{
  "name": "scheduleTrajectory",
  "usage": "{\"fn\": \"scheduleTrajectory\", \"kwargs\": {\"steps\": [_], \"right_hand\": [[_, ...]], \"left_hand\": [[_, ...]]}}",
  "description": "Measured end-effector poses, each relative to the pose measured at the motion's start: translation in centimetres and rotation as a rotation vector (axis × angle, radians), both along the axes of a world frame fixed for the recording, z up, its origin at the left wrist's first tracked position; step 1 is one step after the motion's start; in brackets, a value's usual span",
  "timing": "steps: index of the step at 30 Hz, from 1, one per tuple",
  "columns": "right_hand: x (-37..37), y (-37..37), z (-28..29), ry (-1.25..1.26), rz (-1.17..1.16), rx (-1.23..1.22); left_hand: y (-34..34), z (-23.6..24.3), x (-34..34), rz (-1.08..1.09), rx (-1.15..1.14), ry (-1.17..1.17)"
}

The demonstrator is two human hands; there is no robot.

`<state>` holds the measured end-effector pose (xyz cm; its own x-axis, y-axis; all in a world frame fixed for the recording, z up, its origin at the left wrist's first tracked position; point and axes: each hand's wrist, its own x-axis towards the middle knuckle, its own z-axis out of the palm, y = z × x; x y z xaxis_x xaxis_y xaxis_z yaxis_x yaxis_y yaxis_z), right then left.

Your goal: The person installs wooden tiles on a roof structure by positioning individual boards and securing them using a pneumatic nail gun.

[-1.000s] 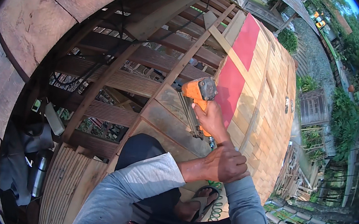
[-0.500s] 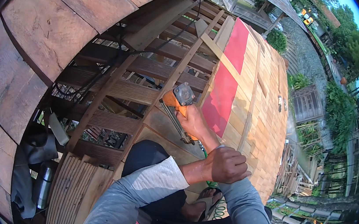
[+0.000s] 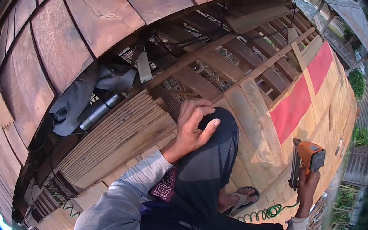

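My right hand (image 3: 308, 186) grips the handle of an orange and black nail gun (image 3: 310, 155), held over the pale wooden shingles at the right. A coiled green air hose (image 3: 268, 212) hangs from below that hand and runs along the boards. Above my bent knee (image 3: 218, 137) is my left hand (image 3: 193, 127), its fingers apart and nothing in it. Left of that knee lies a stack of thin wooden shingles (image 3: 117, 139), seen mostly by their edges.
Open battens (image 3: 261, 74) with gaps lie ahead. A red sheet (image 3: 291, 111) covers part of the pale shingled slope (image 3: 324, 117). Dark shingles (image 3: 101, 1) rise at the left, near a metal bottle (image 3: 98, 112) and grey cloth (image 3: 74, 102). My sandalled foot (image 3: 247, 197) rests on boards.
My left hand has let go of my right forearm and moved left, its fingers opening. My right hand has carried the nail gun rightward. The view has turned left.
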<state>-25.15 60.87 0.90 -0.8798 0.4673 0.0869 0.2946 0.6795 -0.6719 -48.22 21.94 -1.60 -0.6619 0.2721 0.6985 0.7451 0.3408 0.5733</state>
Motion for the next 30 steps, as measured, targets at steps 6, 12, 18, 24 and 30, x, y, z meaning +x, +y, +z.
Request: {"fn": "scheduleTrajectory", "kwargs": {"steps": [6, 12, 18, 24, 30], "right_hand": [[17.8, 5.1, -7.0, 0.077, -0.512, -0.033], [19.4, 7.0, -7.2, 0.035, -0.458, 0.176], [19.9, 4.3, -2.7, 0.063, -0.405, 0.028], [19.1, 2.3, -1.3, 0.142, -0.356, -0.021], [19.8, 3.4, -1.3, 0.129, -0.338, 0.030]], "left_hand": [[-24.1, -3.0, 7.8, 0.607, -0.804, -0.073], [-27.8, -10.4, 15.2, 0.647, -0.997, 0.000], [-31.6, -12.5, 12.9, 0.866, -1.015, 0.108], [-25.9, -8.2, 14.3, 0.816, -0.977, -0.258], [-26.2, -7.5, 14.0, 0.698, -1.046, -0.054]]}}
